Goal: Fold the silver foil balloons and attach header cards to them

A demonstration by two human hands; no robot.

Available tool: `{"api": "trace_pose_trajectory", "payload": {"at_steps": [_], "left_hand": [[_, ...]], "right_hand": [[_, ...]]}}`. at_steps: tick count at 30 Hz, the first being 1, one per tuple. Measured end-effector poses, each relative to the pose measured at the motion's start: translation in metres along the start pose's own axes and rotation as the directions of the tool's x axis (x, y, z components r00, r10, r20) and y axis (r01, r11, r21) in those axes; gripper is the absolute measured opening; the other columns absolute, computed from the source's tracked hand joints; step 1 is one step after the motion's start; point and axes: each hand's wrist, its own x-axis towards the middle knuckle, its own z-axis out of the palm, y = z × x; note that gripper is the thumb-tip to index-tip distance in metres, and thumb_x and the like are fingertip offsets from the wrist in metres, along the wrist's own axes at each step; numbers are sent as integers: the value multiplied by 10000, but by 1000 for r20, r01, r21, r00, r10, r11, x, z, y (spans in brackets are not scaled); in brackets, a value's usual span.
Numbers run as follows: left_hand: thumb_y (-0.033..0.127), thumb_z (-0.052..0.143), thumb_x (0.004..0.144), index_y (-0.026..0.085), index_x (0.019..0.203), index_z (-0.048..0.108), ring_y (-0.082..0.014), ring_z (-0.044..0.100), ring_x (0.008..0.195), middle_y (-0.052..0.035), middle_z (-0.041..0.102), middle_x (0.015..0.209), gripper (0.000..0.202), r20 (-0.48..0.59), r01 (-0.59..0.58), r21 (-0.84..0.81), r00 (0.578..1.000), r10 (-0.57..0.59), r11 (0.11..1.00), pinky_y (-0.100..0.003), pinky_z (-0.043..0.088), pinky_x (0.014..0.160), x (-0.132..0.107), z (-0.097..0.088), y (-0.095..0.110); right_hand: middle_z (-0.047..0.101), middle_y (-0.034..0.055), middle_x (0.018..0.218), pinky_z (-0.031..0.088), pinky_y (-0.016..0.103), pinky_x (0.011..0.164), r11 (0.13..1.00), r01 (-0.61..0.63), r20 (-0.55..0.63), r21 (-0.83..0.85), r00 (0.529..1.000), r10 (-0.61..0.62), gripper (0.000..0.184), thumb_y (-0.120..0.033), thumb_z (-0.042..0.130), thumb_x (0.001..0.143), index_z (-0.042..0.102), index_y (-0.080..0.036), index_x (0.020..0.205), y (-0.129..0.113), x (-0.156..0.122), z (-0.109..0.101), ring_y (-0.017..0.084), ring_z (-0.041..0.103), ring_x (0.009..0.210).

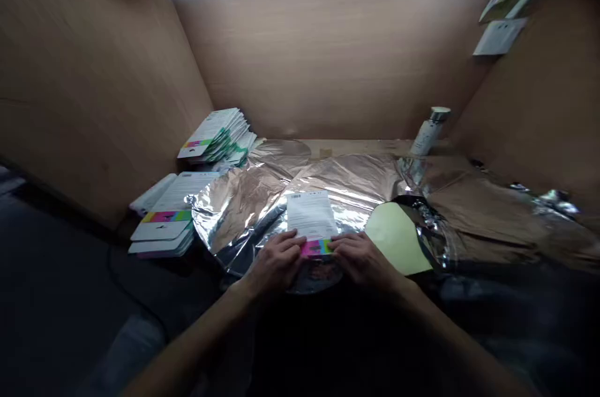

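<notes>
A white packaging card [311,216] with a pink, green and blue strip at its near end lies on crinkled silver foil [244,203] in front of me. My left hand [276,259] grips the card's near left corner with curled fingers. My right hand [359,257] holds the near right corner the same way. Both hands rest on the foil at the card's coloured end.
A fanned pile of similar cards [218,136] sits at the back left, a neater stack [166,225] nearer on the left. A pale yellow sheet [396,237] lies right of my hands. A white bottle [429,131] stands at the back right. Brown cardboard walls [328,53] enclose the bench.
</notes>
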Motion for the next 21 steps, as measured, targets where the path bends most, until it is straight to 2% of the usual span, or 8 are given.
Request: {"api": "trace_pose_trajectory", "payload": {"at_steps": [3, 5, 7, 10, 15, 18, 20, 21], "left_hand": [[282, 569, 971, 194, 839, 723, -263, 689, 1113, -95, 763, 1128, 222, -36, 226, -69, 973, -229, 972, -444, 550, 1001, 13, -1, 6], [302, 616, 937, 198, 692, 677, -257, 692, 1086, -105, 732, 1180, 273, -18, 358, -81, 933, -360, 930, -426, 563, 975, 19, -1, 9], [307, 646, 904, 198, 605, 640, -281, 661, 1149, -113, 685, 1271, 318, 23, 432, -64, 902, -432, 899, -438, 552, 990, 23, -2, 10], [283, 617, 912, 201, 602, 659, -293, 610, 1222, -102, 654, 1307, 324, 62, 438, -41, 898, -435, 898, -452, 516, 1042, 27, -2, 9], [280, 595, 933, 194, 608, 651, -263, 645, 1128, -96, 675, 1210, 341, 57, 470, -27, 882, -468, 882, -432, 518, 1026, 33, -1, 0], [300, 584, 952, 192, 622, 635, -258, 640, 1126, -100, 679, 1199, 351, 42, 449, -1, 893, -448, 894, -410, 518, 1022, 32, 2, -3], [321, 556, 977, 185, 735, 673, -269, 627, 1126, -114, 674, 1210, 301, 13, 408, 49, 912, -409, 912, -418, 521, 1011, 29, 6, -4], [329, 542, 987, 178, 847, 700, -279, 622, 1117, -121, 673, 1219, 260, -3, 384, 84, 923, -385, 919, -434, 523, 1002, 28, 8, -5]], "right_hand": [[721, 46, 880, 375, 351, 827, 963, -268, -101, -37, 959, 264, 206, -287, 540, 1019, 631, -197, 858, -5, 14, 6, 218, 640, 855], [696, 34, 826, 362, 350, 797, 924, -377, -133, -59, 921, 367, 156, -304, 599, 981, 612, -195, 871, -8, 22, 9, 210, 616, 773], [699, 24, 851, 344, 357, 823, 902, -423, -127, -84, 903, 411, 90, -281, 641, 946, 611, -197, 953, -11, 27, 10, 205, 611, 770], [700, 20, 864, 321, 349, 817, 885, -444, -100, -139, 896, 433, 54, -245, 646, 928, 608, -207, 936, -13, 33, 10, 202, 610, 784], [689, 12, 785, 323, 319, 727, 843, -503, -120, -187, 864, 489, 50, -248, 620, 939, 588, -215, 919, -10, 47, 11, 196, 614, 713], [675, 14, 742, 350, 333, 731, 821, -531, -173, -210, 847, 503, 54, -251, 615, 949, 590, -211, 977, -11, 49, 17, 210, 619, 693], [691, 59, 821, 379, 364, 769, 823, -498, -272, -273, 861, 430, 69, -253, 607, 958, 613, -200, 1002, -16, 43, 24, 244, 630, 777], [700, 89, 901, 394, 390, 810, 840, -442, -317, -315, 883, 346, 78, -248, 603, 958, 628, -196, 1010, -19, 36, 27, 265, 633, 853]]}}
